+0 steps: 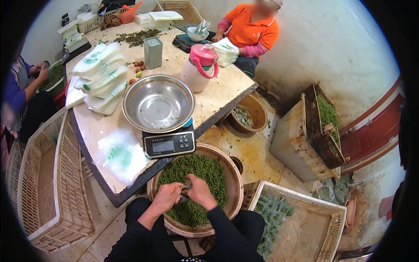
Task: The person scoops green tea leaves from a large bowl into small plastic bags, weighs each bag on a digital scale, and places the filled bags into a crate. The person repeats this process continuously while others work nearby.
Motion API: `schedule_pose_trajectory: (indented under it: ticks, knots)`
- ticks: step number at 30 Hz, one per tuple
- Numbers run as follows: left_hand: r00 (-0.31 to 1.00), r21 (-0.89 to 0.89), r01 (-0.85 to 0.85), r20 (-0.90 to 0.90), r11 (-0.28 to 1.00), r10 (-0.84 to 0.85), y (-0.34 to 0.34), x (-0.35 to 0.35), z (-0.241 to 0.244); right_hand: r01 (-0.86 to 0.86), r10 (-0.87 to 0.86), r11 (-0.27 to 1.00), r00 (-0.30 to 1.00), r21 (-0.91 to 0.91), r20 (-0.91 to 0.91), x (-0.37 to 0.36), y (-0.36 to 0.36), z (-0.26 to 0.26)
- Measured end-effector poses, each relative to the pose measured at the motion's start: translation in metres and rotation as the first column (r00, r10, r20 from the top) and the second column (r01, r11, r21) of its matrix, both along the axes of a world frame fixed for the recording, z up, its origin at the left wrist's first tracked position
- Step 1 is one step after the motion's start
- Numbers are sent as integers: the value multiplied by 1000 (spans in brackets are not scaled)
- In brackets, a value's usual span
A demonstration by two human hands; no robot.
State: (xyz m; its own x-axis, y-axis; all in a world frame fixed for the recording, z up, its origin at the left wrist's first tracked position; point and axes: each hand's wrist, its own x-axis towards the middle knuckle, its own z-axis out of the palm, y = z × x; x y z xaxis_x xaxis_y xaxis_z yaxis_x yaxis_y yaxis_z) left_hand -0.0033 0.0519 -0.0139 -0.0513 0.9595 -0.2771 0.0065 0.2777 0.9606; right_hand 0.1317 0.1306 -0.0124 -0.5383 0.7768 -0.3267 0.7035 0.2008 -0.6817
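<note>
A large round tub (236,199) full of green peppercorn-like clusters (196,163) stands between the knees. Over it, my left hand (168,196) and my right hand (198,190) meet, their fingers pinched together on a small clear plastic bag (186,193), mostly hidden by the fingers. On the table corner above the tub, a steel bowl (159,103) rests on a digital scale (169,144); only a few green bits lie in the bowl. Flat clear bags with green print (121,155) lie left of the scale.
Bundled bags (101,75), a pink-lidded jug (199,70) and a metal tin (153,52) stand on the table (226,98). A crate (304,229) with filled bags (273,219) is at right, an empty crate (49,183) at left. Two people (252,29) sit by the table, one at each side.
</note>
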Motion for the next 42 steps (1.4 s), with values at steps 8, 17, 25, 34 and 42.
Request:
schedule_pose_trajectory:
  ticks: [8, 17, 25, 34, 42]
  knots:
    - [989, 49, 87, -127, 995, -80, -7, 6, -6, -17, 7, 988, 998, 157, 68, 8, -16, -28]
    - [607, 401, 411, -791, 819, 82, 13, -41, 181, 288, -466, 883, 617, -370, -634, 77, -10, 26]
    - [423, 416, 549, -886, 725, 188, 128, -112, 241, 70, -34, 968, 988, 241, -151, 75, -28, -85]
    - [688, 441, 82, -673, 894, 270, 58, -109, 195, -181, 71, 927, 945, 329, 319, 45, -40, -141]
    - [322, 302, -17, -901, 953, 291, -46, -73, 73, -250, 110, 885, 931, 392, 347, 27, -25, -133]
